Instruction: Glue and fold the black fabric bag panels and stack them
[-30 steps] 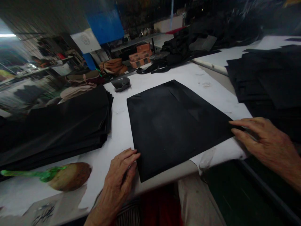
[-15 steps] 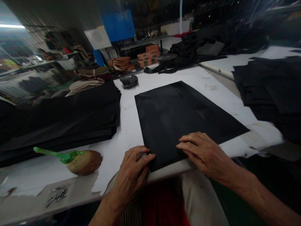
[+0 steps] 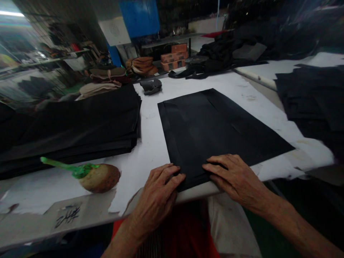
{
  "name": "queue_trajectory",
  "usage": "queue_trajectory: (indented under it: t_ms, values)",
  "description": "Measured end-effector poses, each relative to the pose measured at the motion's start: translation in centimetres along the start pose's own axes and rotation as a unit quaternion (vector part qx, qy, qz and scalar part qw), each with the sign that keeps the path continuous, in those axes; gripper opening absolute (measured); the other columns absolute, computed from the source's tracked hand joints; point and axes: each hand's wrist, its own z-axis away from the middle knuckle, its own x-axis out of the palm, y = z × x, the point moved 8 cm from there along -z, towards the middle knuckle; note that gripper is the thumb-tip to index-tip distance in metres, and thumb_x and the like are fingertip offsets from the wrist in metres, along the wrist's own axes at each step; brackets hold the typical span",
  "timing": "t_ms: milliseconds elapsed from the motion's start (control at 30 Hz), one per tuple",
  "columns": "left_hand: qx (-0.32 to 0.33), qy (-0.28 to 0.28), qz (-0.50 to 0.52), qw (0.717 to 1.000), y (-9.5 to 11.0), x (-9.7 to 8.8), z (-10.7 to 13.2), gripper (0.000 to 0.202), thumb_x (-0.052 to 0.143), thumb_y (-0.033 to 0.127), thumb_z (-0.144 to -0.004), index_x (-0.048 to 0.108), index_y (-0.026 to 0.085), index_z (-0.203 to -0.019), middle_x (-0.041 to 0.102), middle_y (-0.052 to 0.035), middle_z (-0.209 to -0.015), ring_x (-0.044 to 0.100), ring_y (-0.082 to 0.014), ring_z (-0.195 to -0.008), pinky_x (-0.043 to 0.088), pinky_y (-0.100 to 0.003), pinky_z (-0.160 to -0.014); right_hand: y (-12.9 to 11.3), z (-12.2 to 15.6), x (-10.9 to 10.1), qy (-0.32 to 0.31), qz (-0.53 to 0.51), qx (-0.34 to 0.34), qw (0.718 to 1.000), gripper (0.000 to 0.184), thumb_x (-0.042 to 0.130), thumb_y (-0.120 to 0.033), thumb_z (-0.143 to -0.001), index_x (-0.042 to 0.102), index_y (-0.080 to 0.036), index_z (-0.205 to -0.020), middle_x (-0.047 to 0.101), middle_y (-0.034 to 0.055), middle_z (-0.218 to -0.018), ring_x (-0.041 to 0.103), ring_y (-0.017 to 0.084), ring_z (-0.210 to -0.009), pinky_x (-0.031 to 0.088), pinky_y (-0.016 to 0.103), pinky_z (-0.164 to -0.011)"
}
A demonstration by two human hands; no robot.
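The flat black rectangular fabric sheet (image 3: pixel 215 132) is pressed at its near edge under the left hand (image 3: pixel 158 193) and right hand (image 3: pixel 236 179), fingers flat, nothing gripped. Uneven pressure could skew or wrinkle it, or let the corner slip off the white-papered bench (image 3: pixel 150 150) edge just beneath the hands.

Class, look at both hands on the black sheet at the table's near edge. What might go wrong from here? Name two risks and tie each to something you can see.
1. The flat black rectangular sheet lies at the near edge of the white paper-covered table; with the left hand and right hand pressing its near corner, it might slide off.
2. The paper covering looks torn at that edge, so dragging could rip it further.
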Motion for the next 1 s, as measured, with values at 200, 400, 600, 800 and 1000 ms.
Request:
queue_trajectory:
  t_ms: [200,400,600,800,1000]
  values:
    - [0.004,0.021,0.007,1.000,0.5,-0.6,-0.5,0.041,0.039,0.002,-0.083,0.053,0.023,-0.115,0.050,-0.0079,-0.120,0.042,-0.0219,-0.118,0.043,-0.041,-0.096,1.6,0.6,-1.2,0.085,-0.113,0.054,0.988,0.031,0.038,-0.004,-0.085,0.055,-0.021,-0.103,0.059,0.0074,-0.106,0.053,0.019,-0.099,0.042,0.039,-0.082]
    - [0.057,-0.012,-0.028,0.998,1.3,0.8,-0.9,0.042,0.041,0.004,-0.084,0.055,0.030,-0.114,0.040,-0.0071,-0.131,0.030,-0.0270,-0.128,0.039,-0.048,-0.097,1.5,0.4,-0.7,0.068,-0.083,0.039,0.993,0.032,0.039,-0.001,-0.082,0.061,-0.021,-0.094,0.062,0.0060,-0.100,0.055,0.020,-0.092,0.041,0.039,-0.077]
    - [0.063,-0.021,-0.051,0.997,1.2,1.0,-1.0,0.043,0.042,0.005,-0.085,0.055,0.031,-0.116,0.038,-0.0080,-0.134,0.027,-0.0286,-0.130,0.037,-0.049,-0.097,0.4,0.0,0.0,0.011,-0.002,0.004,1.000,0.041,0.041,-0.005,-0.082,0.059,-0.024,-0.114,0.059,0.0084,-0.114,0.052,0.024,-0.098,0.041,0.043,-0.081]
    - [0.060,-0.020,-0.062,0.996,1.4,0.9,-0.8,0.049,0.043,0.004,-0.082,0.052,0.033,-0.121,0.034,-0.0077,-0.138,0.024,-0.0311,-0.131,0.036,-0.052,-0.097,0.5,-0.7,0.5,-0.034,0.062,0.027,0.997,0.046,0.043,-0.005,-0.077,0.058,-0.020,-0.118,0.055,0.0115,-0.122,0.051,0.028,-0.102,0.041,0.045,-0.081]
    - [0.051,-0.039,-0.047,0.997,1.4,0.8,-1.4,0.057,0.044,0.001,-0.077,0.050,0.031,-0.125,0.032,-0.0080,-0.140,0.021,-0.0319,-0.133,0.034,-0.053,-0.101,1.1,-0.9,0.6,-0.013,0.044,0.045,0.998,0.043,0.040,-0.006,-0.079,0.058,-0.016,-0.118,0.056,0.0118,-0.121,0.050,0.027,-0.102,0.041,0.045,-0.082]
